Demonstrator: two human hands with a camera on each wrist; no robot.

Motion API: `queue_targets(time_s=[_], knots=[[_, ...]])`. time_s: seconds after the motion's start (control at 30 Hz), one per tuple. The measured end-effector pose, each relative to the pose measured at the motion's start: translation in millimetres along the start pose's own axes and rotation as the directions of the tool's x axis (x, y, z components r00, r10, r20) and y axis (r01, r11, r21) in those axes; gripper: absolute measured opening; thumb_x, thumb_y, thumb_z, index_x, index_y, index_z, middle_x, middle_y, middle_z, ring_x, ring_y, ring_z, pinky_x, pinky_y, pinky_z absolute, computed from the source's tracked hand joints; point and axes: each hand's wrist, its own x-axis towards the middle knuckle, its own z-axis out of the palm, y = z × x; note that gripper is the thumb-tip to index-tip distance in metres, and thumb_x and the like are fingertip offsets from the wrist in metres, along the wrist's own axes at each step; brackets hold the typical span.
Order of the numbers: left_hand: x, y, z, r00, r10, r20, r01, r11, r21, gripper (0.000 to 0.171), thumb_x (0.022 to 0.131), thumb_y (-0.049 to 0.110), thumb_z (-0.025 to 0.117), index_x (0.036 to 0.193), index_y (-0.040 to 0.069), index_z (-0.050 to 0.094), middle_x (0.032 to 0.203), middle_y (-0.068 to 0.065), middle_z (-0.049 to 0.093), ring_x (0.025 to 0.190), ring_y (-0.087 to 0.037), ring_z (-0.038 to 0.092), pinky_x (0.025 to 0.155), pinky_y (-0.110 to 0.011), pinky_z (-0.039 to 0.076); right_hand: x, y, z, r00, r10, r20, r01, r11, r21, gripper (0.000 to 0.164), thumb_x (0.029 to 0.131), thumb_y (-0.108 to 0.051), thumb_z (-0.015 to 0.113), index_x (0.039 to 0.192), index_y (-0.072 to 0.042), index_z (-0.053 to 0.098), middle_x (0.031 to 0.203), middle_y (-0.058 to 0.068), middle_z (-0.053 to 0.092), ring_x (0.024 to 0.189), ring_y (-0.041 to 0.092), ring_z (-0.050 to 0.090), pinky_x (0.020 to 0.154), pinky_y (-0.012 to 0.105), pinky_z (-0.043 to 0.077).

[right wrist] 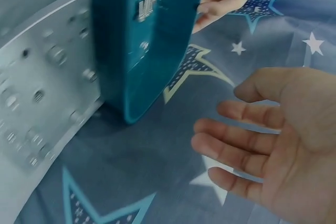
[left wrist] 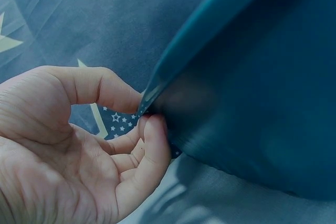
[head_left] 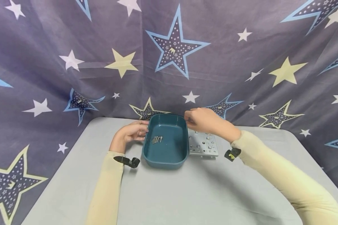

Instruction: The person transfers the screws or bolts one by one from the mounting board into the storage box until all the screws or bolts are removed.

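A teal plastic tray [head_left: 165,164] stands on the table, with several small screws [head_left: 157,139] lying together on the left of its floor. The left hand [head_left: 133,131] is at the tray's left side; in the left wrist view its thumb and fingertips [left wrist: 155,129] pinch the tray's edge. My right hand [head_left: 202,120] is raised near the tray's back right corner. Its fingers [right wrist: 236,140] are loosely bent and hold nothing in the right wrist view, apart from the tray.
Right of the tray lies a metal plate [head_left: 202,145] with holes and bolts, partly under the right hand in the head view. The table [head_left: 169,193] has a pale cover. A star-patterned curtain [head_left: 157,87] hangs behind it.
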Motion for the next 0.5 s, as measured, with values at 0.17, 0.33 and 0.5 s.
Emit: queue_targets(time_s=[0.17, 0.33, 0.5], knots=[[-0.8, -0.7, 0.9, 1.0, -0.001, -0.006, 0.001, 1.0, 0.006, 0.069, 0.091, 0.004, 0.05, 0.155, 0.0, 0.025, 0.095, 0.005, 0.063, 0.079, -0.004, 0.063, 0.075, -0.026, 0.054, -18, 16, 5, 0.998, -0.014, -0.055, 0.012, 0.999, -0.036, 0.009, 0.09, -0.012, 0.065, 0.098, -0.011, 0.069, 0.088, 0.005, 0.067, 0.067, 0.017, 0.059, 0.058, 0.035, 0.051], [0.1, -1.8, 1.2, 1.0, -0.003, -0.012, 0.003, 1.0, 0.008, 0.067, 0.091, 0.004, 0.05, 0.154, 0.0, 0.026, 0.093, 0.005, 0.062, 0.076, -0.004, 0.062, 0.074, -0.025, 0.054, -35, 33, 12, 0.997, -0.035, -0.076, 0.03, 0.998, -0.063, 0.007, 0.089, -0.009, 0.067, 0.097, -0.01, 0.067, 0.086, 0.005, 0.066, 0.063, 0.015, 0.057, 0.054, 0.032, 0.05], [0.8, -1.6, 1.5, 1.0, 0.002, -0.016, -0.001, 1.0, 0.01, 0.067, 0.09, 0.004, 0.05, 0.153, 0.0, 0.026, 0.093, 0.005, 0.061, 0.076, -0.004, 0.061, 0.075, -0.025, 0.054, -47, 46, 19, 0.993, -0.062, -0.099, 0.053, 0.995, -0.083, 0.01, 0.088, -0.007, 0.068, 0.097, -0.008, 0.067, 0.087, 0.007, 0.068, 0.065, 0.018, 0.06, 0.056, 0.033, 0.052]])
